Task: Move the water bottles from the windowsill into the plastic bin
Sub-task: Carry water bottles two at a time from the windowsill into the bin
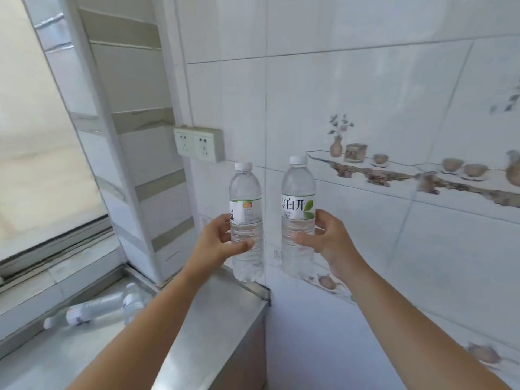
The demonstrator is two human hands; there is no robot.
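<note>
we hold one water bottle [246, 218] upright in our left hand [218, 243] and another water bottle [298, 215] in our right hand [327, 240], each wrapped mid-body, likely for balanced carrying; no plastic bin shows.

Two bottles [246, 220] upright side by side; sockets [198, 143] behind, upper left
</note>
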